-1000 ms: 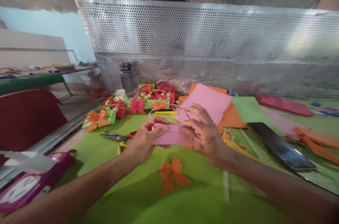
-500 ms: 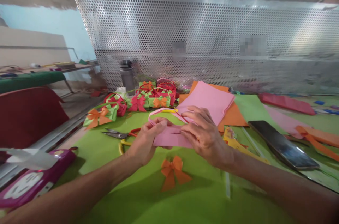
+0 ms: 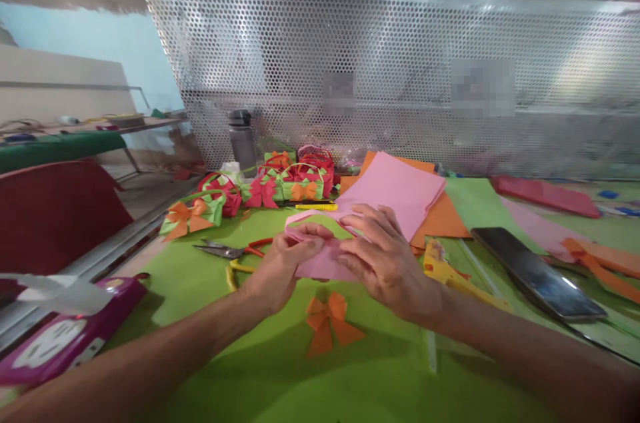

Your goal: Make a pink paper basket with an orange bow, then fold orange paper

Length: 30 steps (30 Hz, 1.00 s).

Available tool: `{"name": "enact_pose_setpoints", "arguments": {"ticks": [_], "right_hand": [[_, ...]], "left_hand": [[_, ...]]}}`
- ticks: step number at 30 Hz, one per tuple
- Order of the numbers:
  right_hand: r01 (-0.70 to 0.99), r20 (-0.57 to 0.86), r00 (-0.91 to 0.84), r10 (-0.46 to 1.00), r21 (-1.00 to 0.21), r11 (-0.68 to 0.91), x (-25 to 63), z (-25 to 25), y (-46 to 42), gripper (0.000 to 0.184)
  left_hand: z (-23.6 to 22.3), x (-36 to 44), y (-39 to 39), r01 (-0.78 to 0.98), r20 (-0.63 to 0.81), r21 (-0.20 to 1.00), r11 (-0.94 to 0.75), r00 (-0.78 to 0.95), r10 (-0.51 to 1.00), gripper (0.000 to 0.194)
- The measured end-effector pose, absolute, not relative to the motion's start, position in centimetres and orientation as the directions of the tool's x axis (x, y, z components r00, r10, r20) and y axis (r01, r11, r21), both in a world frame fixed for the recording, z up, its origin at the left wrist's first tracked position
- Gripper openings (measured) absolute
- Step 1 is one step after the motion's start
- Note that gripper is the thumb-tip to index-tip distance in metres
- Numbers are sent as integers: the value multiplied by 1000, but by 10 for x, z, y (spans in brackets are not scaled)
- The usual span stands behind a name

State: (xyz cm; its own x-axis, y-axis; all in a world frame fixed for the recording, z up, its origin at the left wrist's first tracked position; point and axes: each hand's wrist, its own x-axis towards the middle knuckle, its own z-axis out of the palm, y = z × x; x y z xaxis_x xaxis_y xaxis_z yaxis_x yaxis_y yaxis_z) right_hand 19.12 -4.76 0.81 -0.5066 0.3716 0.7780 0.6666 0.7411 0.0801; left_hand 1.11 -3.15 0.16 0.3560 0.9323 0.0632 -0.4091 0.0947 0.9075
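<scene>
Between my two hands is a small pink paper basket (image 3: 325, 266) with a thin looped handle, held above the green table surface. My left hand (image 3: 285, 263) grips its left side, thumb on top. My right hand (image 3: 383, 256) pinches its right side, the upper fingers lifted and slightly curled. Just below the basket lies an orange paper bow (image 3: 330, 323). Scissors (image 3: 235, 250) with red and yellow handles lie beside my left hand. A yellow glue gun (image 3: 450, 276) rests to the right, partly behind my right forearm.
Finished-looking small baskets with bows (image 3: 295, 186) cluster at the back left near a grey bottle (image 3: 242, 140). Pink sheets (image 3: 395, 190) lie on orange ones behind my hands. A phone (image 3: 537, 273) lies right, a purple tissue box (image 3: 65, 336) left. A yellow cutter (image 3: 317, 206) lies behind.
My left thumb has slid further over the top of the pink basket, covering more of it. The right hand keeps its pinch, and the view has shifted slightly.
</scene>
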Motion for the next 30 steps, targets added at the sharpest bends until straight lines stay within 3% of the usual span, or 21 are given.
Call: {"name": "enact_pose_setpoints", "arguments": {"ticks": [14,22,30], "right_hand": [[747,722,-484,495,47,663,189,11,-54,13],[767,702,-515,491,122,630,187,7,-58,13],[729,725,-540,427,149,668,187,9,-64,12]], "left_hand": [[-2,14,-37,-342,139,939,30,459,878,19],[-1,17,-39,-327,123,945,9,379,917,21],[9,18,-41,-356,143,934,-35,283,948,10]]}}
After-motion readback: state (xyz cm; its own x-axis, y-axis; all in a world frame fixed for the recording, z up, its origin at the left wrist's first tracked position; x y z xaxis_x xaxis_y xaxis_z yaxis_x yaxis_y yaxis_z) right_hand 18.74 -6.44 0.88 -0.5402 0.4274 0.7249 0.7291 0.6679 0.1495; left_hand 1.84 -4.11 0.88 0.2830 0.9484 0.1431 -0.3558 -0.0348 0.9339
